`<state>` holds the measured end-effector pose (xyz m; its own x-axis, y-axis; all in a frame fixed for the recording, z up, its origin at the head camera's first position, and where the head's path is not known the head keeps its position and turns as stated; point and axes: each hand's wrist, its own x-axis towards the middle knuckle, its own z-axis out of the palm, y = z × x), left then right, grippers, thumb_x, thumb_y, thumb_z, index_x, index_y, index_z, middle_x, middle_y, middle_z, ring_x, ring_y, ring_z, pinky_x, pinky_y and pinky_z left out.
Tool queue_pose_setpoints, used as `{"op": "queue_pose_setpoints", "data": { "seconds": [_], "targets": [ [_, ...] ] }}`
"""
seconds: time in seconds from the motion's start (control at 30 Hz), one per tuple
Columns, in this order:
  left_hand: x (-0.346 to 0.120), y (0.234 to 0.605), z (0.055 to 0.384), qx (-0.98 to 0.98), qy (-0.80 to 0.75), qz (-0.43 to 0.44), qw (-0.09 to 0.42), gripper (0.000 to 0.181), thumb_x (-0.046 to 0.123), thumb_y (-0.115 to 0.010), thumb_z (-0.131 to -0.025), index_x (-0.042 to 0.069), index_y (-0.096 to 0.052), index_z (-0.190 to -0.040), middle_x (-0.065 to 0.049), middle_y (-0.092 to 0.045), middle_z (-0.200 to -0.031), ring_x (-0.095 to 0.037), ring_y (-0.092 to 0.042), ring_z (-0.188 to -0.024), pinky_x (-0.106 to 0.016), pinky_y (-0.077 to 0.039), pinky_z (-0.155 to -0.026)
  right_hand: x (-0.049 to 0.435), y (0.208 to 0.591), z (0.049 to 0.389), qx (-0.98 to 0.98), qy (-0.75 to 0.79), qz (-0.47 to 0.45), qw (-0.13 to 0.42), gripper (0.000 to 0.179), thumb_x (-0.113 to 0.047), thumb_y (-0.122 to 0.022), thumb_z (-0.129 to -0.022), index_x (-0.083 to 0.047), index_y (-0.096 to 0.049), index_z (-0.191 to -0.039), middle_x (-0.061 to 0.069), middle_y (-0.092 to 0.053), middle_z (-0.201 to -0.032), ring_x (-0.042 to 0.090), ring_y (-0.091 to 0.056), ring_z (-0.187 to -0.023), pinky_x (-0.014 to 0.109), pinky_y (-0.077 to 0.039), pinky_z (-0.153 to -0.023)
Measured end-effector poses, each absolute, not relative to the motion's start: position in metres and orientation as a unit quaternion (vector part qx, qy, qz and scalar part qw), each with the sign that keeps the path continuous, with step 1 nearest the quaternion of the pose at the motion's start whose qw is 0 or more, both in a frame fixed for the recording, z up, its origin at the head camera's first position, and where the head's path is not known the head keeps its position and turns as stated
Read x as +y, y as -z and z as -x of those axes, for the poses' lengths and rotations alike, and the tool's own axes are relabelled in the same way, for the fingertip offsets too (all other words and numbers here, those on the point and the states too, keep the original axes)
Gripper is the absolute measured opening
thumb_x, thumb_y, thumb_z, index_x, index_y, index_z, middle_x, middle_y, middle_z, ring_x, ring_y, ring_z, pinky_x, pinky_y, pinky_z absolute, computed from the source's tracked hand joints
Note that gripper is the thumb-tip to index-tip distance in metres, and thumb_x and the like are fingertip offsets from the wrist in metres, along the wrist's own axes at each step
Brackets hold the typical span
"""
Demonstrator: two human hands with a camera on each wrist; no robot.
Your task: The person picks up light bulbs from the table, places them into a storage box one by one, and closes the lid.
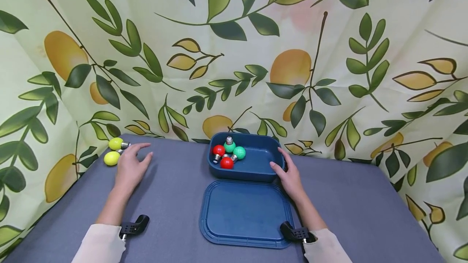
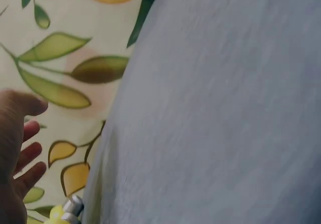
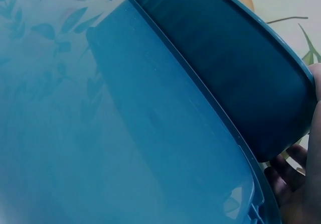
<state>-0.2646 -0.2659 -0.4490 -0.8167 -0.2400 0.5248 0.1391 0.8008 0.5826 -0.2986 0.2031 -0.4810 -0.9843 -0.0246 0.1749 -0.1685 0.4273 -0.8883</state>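
While a printed cloth (image 1: 190, 104) with leaves and orange fruit spans the background, a grey-blue table (image 1: 172, 198) stretches out before it. A flat blue lid (image 1: 246, 214) lies on the table directly in front of an uncovered blue box (image 1: 245, 175), which sits near the far edge. The person's right hand (image 1: 291, 175) grips the box at its right end, thumb and fingers around the near corner. The left hand (image 1: 131, 163) is empty, fingers loosely extended and thumb spread away, beside the yellow bulbs. Each wrist wears a black device (image 1: 135, 226) near a pale sleeve cuff. Two red bulbs (image 1: 227, 163) and two green bulbs (image 1: 239, 152) cluster in the left part of the box; two yellow bulbs (image 1: 111, 158) lie near the table's far left corner, well apart from it.
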Motion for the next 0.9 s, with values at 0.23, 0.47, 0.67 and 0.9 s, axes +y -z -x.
{"op": "queue_pose_setpoints", "data": {
  "seconds": [0.23,0.47,0.67,0.9],
  "targets": [
    [-0.286,0.449,0.264,-0.888,0.264,-0.031,0.377,0.033,0.002,-0.070,-0.086,-0.001,-0.067,-0.119,-0.026,-0.064,-0.124,-0.047,-0.053,-0.120,-0.059,-0.040,-0.103,0.203,0.479,0.298,-0.843,-0.531,-0.059,0.064,0.064,-0.037,-0.060,-0.101,-0.024,-0.033,-0.158,0.014,-0.030,-0.165,0.037,-0.036,-0.149,0.061,-0.030,-0.120],
    [-0.305,0.455,0.262,-0.889,0.238,-0.100,0.379,0.046,0.003,-0.068,-0.087,-0.002,-0.058,-0.131,-0.028,-0.055,-0.131,-0.049,-0.046,-0.128,-0.062,-0.035,-0.106,0.203,0.479,0.299,-0.845,-0.527,-0.058,0.069,0.064,-0.036,-0.060,-0.101,-0.024,-0.033,-0.158,0.014,-0.030,-0.165,0.037,-0.036,-0.149,0.061,-0.030,-0.119],
    [-0.320,0.461,0.257,-0.894,0.267,-0.161,0.322,0.070,0.007,-0.063,-0.091,0.000,-0.034,-0.154,-0.032,-0.038,-0.151,-0.048,-0.025,-0.149,-0.061,-0.018,-0.124,0.201,0.480,0.301,-0.848,-0.523,-0.058,0.065,0.063,-0.036,-0.060,-0.101,-0.026,-0.033,-0.158,0.013,-0.030,-0.166,0.037,-0.036,-0.149,0.061,-0.030,-0.119],
    [-0.323,0.464,0.255,-0.912,0.269,-0.175,0.254,0.064,0.010,-0.060,-0.092,-0.008,-0.036,-0.149,-0.034,-0.031,-0.155,-0.050,-0.019,-0.151,-0.062,-0.017,-0.123,0.201,0.480,0.299,-0.845,-0.527,-0.054,0.072,0.064,-0.033,-0.062,-0.101,-0.024,-0.033,-0.158,0.014,-0.031,-0.165,0.038,-0.036,-0.148,0.060,-0.031,-0.118]
  ]
}}
